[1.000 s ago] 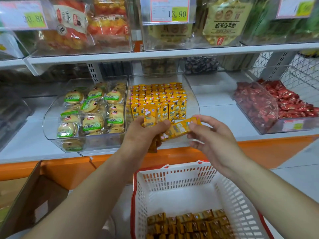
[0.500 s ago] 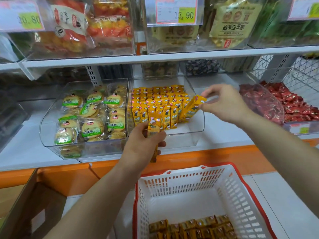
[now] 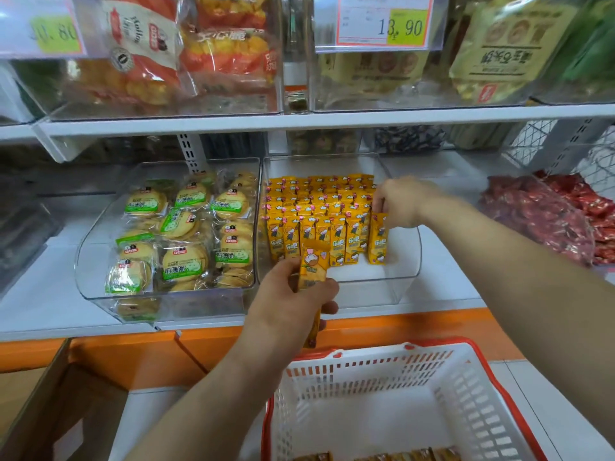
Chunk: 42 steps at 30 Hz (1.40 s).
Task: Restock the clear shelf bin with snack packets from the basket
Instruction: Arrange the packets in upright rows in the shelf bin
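Right hand, frame centre-right, reached into clear bin; fingertips pinched on upright yellow packet at row's right end. Left hand, centre, curled round packets, held before bin front. Basket seen lower right.

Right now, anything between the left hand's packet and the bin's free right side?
For the left hand's held packet: only the clear bin's low front wall, plus the right hand pinching a second packet at the row's right end.

The snack packets are printed yellow; the slotted basket is coloured white, rimmed red; the shelf edge is painted orange.
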Each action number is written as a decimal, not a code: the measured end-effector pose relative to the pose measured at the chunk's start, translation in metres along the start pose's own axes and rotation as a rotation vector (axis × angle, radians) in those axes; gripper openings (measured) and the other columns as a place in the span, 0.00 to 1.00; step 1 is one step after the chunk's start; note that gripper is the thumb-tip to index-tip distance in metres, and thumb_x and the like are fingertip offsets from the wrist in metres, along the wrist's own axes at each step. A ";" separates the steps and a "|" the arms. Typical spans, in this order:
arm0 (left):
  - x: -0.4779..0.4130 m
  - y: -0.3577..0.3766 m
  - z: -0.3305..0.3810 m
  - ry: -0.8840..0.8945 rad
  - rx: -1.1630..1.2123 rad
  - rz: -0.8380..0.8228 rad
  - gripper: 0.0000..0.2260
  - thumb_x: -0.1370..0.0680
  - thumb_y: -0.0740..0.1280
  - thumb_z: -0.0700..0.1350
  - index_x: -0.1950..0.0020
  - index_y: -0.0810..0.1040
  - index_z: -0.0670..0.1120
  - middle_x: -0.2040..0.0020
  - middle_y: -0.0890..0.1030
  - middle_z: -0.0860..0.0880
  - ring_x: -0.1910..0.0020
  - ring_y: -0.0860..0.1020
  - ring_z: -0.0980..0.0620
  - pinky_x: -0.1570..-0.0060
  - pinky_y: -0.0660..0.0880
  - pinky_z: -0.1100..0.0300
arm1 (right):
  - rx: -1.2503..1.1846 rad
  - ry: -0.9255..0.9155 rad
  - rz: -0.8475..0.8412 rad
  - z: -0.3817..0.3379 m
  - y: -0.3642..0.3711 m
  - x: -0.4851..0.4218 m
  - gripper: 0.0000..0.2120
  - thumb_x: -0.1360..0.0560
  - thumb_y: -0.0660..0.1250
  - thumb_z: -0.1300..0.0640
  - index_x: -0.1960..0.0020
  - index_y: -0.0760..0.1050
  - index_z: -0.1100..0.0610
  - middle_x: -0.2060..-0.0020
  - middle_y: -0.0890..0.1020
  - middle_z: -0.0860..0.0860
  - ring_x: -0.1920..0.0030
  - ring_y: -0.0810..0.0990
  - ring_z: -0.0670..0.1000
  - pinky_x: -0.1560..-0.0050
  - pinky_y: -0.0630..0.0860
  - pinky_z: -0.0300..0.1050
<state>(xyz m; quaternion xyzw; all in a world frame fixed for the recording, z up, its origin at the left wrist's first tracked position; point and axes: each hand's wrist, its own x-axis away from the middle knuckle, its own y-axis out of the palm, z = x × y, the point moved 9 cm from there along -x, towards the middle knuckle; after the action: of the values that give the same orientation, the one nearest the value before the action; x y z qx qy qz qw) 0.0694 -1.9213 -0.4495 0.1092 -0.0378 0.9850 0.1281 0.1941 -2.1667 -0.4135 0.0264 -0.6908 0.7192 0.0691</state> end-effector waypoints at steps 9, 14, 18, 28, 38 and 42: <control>0.006 0.012 0.005 -0.024 0.113 -0.079 0.12 0.21 0.71 0.37 0.38 0.80 0.47 0.50 0.87 0.50 0.50 0.87 0.48 0.43 0.81 0.41 | -0.138 -0.001 0.426 -0.002 -0.038 0.088 0.15 0.27 0.71 0.47 0.41 0.78 0.47 0.45 0.81 0.49 0.43 0.78 0.55 0.48 0.76 0.50; 0.016 0.031 0.007 -0.043 0.198 -0.137 0.12 0.22 0.73 0.40 0.40 0.82 0.50 0.47 0.86 0.43 0.47 0.85 0.41 0.50 0.83 0.45 | -1.088 -0.163 0.120 -0.048 0.004 0.172 0.15 0.28 0.75 0.51 0.43 0.77 0.43 0.54 0.84 0.44 0.56 0.83 0.48 0.56 0.77 0.37; 0.021 0.041 0.015 -0.022 0.325 -0.077 0.11 0.23 0.72 0.38 0.40 0.82 0.45 0.44 0.85 0.40 0.45 0.85 0.42 0.44 0.81 0.41 | -1.187 -0.240 0.025 -0.077 0.017 0.191 0.30 0.30 0.77 0.51 0.33 0.70 0.39 0.48 0.82 0.41 0.57 0.86 0.48 0.51 0.82 0.47; 0.026 0.050 0.032 0.144 0.020 -0.094 0.15 0.27 0.76 0.35 0.45 0.79 0.48 0.54 0.87 0.46 0.58 0.85 0.49 0.55 0.81 0.57 | -1.690 -0.081 0.252 -0.009 0.004 0.184 0.18 0.34 0.77 0.50 0.45 0.79 0.48 0.58 0.87 0.49 0.58 0.84 0.47 0.61 0.75 0.41; 0.007 0.065 0.052 0.248 -0.161 -0.035 0.19 0.26 0.76 0.40 0.39 0.75 0.51 0.52 0.87 0.48 0.56 0.87 0.50 0.60 0.84 0.56 | -1.203 -0.125 0.537 0.012 -0.013 0.171 0.05 0.26 0.72 0.47 0.51 0.82 0.45 0.55 0.84 0.39 0.55 0.82 0.42 0.56 0.77 0.35; -0.051 0.056 0.070 0.267 -0.312 0.065 0.23 0.28 0.79 0.41 0.37 0.74 0.49 0.52 0.85 0.47 0.55 0.86 0.51 0.58 0.83 0.58 | -0.852 0.043 0.471 0.035 0.016 0.143 0.27 0.23 0.70 0.47 0.27 0.68 0.49 0.34 0.75 0.46 0.41 0.77 0.46 0.43 0.77 0.47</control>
<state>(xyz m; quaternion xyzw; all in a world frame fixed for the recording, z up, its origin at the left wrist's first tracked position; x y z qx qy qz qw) 0.1170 -1.9947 -0.3949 -0.0448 -0.1760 0.9766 0.1155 0.0483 -2.1933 -0.4091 -0.1760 -0.9094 0.3690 -0.0768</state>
